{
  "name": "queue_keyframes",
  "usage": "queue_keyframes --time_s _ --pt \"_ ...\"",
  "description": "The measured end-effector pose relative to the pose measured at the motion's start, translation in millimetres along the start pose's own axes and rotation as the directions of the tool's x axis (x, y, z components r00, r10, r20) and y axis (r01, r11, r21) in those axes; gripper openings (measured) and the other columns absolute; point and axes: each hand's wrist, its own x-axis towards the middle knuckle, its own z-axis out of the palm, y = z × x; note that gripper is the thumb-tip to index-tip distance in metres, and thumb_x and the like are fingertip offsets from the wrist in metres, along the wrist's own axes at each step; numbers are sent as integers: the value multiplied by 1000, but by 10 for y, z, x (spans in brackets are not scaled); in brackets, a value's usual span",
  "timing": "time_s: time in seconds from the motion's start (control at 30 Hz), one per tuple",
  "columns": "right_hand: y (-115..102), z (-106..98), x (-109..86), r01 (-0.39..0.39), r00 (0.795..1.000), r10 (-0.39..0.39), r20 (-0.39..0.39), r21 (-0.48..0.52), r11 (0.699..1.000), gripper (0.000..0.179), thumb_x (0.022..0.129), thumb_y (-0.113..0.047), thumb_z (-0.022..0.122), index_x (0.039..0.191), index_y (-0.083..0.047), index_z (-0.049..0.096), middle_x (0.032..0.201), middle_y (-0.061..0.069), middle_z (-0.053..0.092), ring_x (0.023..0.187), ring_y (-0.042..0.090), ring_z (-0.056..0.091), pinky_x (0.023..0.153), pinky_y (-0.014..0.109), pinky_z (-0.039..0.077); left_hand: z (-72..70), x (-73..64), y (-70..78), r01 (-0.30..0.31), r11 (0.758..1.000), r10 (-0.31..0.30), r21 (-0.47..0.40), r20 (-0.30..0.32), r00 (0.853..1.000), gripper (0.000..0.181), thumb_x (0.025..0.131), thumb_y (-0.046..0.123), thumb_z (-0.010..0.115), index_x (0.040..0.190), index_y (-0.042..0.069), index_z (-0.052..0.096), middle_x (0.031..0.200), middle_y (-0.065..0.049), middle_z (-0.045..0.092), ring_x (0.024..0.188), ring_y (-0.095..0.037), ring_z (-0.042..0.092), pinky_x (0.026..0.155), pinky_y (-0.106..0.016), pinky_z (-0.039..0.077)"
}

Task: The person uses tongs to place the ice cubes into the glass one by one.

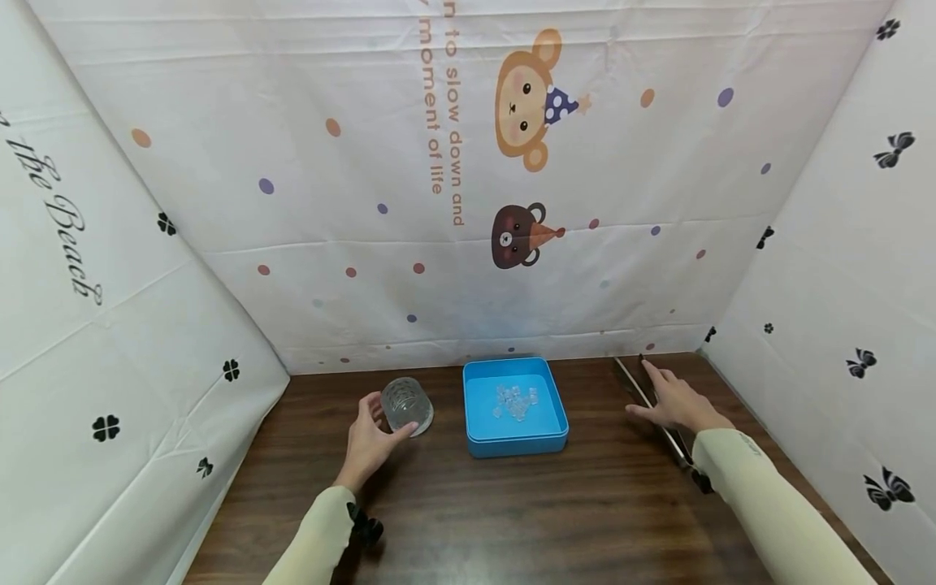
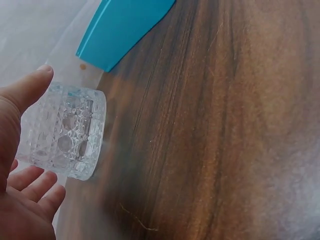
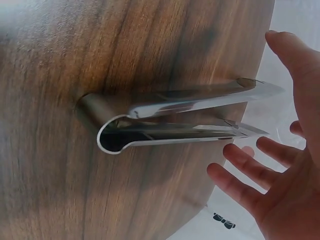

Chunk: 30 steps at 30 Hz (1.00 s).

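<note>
A clear cut-glass tumbler (image 1: pixel 406 405) with a patterned wall stands on the table at the left. My left hand (image 1: pixel 370 439) is around its near left side, thumb on one side and fingers on the other; in the left wrist view the fingers (image 2: pixel 37 187) are spread and relaxed beside the glass (image 2: pixel 75 130). At the right, metal tongs (image 3: pixel 185 102) with a rounded bent end lie on the table. Over them hovers my right hand (image 1: pixel 683 402), fingers (image 3: pixel 245 167) spread apart and thumb wide. The tongs are partly hidden by this hand in the head view.
Between the hands sits a blue square tray (image 1: pixel 517 446) with several small clear cubes (image 1: pixel 516 401) in it. A white printed cloth (image 1: pixel 453 309) hangs along the back of the brown wooden table (image 1: pixel 497 520), with more cloth at both sides.
</note>
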Motion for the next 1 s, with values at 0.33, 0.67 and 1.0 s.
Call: queue_keyframes --time_s 0.33,0.67,1.0 --pt "12 2 66 -29 998 27 59 26 999 105 95 -51 70 158 11 13 152 47 22 130 66 37 91 77 43 49 75 -9 -9 999 11 50 -31 999 98 76 34 93 152 1 41 143 -24 53 128 -40 58 101 -51 54" --pt "43 10 94 -103 987 100 124 25 994 100 96 -40 71 155 16 13 152 49 19 134 66 30 99 78 38 73 95 -17 -20 998 23 58 -58 998 88 77 31 93 145 -2 49 136 -23 56 124 -37 59 99 -48 56" --pt "76 10 84 -94 988 91 129 17 995 92 97 -26 72 151 21 15 147 49 29 128 64 40 98 72 44 78 113 -24 -36 998 38 52 -46 998 83 79 25 92 144 -4 48 135 -24 55 124 -39 58 98 -48 57"
